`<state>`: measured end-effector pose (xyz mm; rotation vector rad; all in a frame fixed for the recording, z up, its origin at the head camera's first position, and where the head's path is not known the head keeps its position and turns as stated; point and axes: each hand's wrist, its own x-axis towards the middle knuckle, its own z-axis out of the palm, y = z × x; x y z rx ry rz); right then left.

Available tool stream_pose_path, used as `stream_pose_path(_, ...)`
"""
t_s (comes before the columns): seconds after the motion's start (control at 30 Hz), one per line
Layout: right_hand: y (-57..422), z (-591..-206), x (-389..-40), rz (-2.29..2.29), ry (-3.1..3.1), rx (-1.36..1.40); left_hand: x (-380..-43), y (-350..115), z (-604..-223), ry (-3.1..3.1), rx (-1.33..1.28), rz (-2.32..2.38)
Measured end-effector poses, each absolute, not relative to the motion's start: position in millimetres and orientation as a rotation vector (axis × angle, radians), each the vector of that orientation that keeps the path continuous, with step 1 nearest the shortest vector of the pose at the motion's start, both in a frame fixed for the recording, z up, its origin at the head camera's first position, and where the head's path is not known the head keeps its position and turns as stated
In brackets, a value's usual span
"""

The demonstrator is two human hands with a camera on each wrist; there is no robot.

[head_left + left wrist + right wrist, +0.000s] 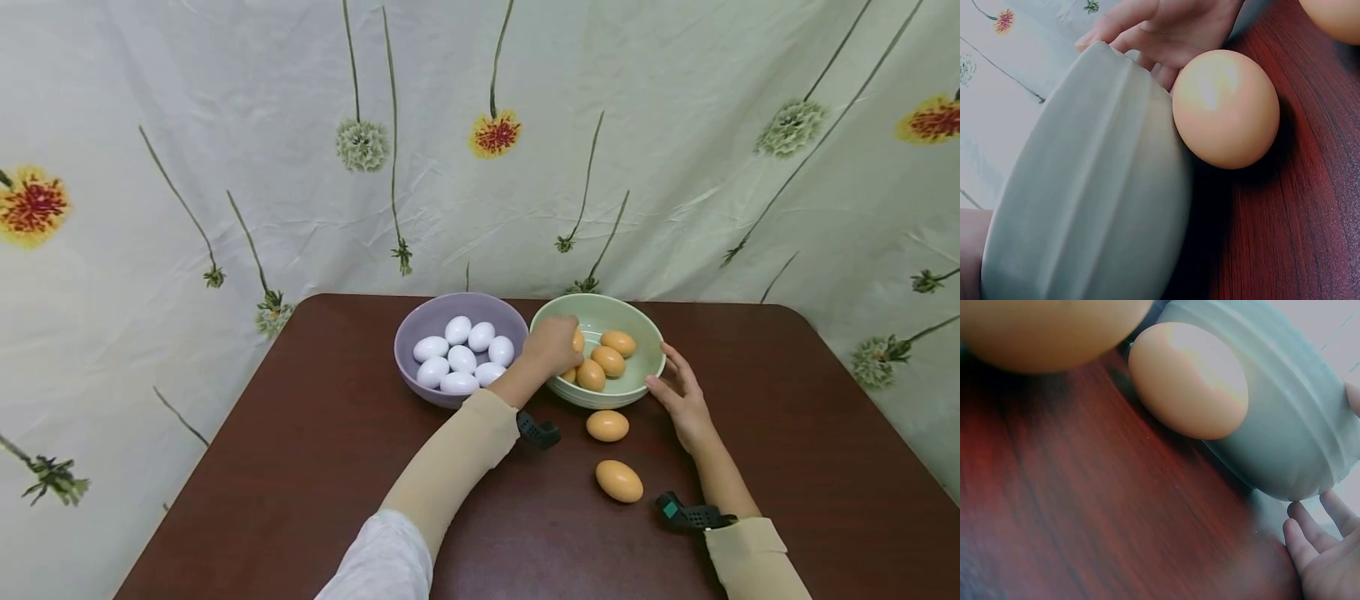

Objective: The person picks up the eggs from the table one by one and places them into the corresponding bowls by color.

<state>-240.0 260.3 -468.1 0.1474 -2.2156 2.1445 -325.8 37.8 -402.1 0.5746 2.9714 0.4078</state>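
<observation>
My left hand [553, 346] is inside the light green bowl [647, 358] at its left side. Its curled fingers hold an orange-brown egg [578, 339], partly hidden by the hand. More such eggs lie in the bowl, among them one egg [618, 341] toward the back. At the bowl's right side, my right hand [684, 404] touches the outer wall with extended fingers, also seen in the right wrist view, where the fingers [1316, 531] meet the bowl. In front of the bowl one egg [607, 426] rests on the table, close to its wall.
Another orange-brown egg [619, 482] lies nearer on the dark red-brown table [300, 467]. Left of the green bowl stands a purple bowl [408, 333] with several white eggs [462, 359]. A flowered cloth [675, 167] hangs behind the table's back edge.
</observation>
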Motion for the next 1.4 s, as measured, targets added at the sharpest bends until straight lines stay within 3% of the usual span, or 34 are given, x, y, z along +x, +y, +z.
stream_pose_path(1.1, 258.2, -465.7, -238.6, 2.137, -2.224, 0.148, -325.4, 43.5, -403.7, 2.911, 0.501, 0.24)
stream_pose_path(1.4, 259.0, -465.9, -238.5, 2.145, -2.22, 0.143, -321.9, 40.8, -403.3, 2.993, 0.518, 0.405)
